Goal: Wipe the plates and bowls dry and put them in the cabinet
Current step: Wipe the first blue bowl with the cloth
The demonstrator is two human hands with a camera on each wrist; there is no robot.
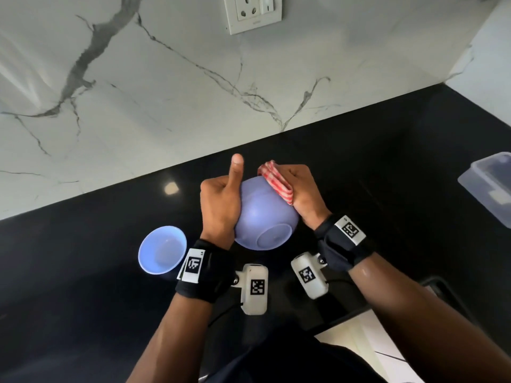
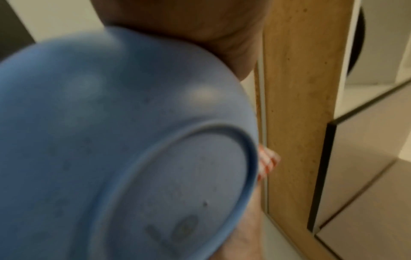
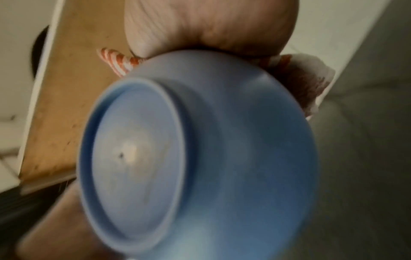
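Note:
A lavender-blue bowl is held in the air above the black counter, its base ring turned toward me. My left hand grips its left side, fingers curled behind it and thumb sticking up. My right hand holds a folded red-and-white striped cloth against the bowl's upper right side. The bowl's underside fills the left wrist view, with a bit of cloth past its edge. In the right wrist view the bowl sits under my palm, cloth showing on both sides. A second blue bowl stands upright on the counter at the left.
The black countertop runs back to a white marble wall with a socket plate. A clear plastic lidded container sits at the right edge. A wooden cabinet panel shows in the wrist views.

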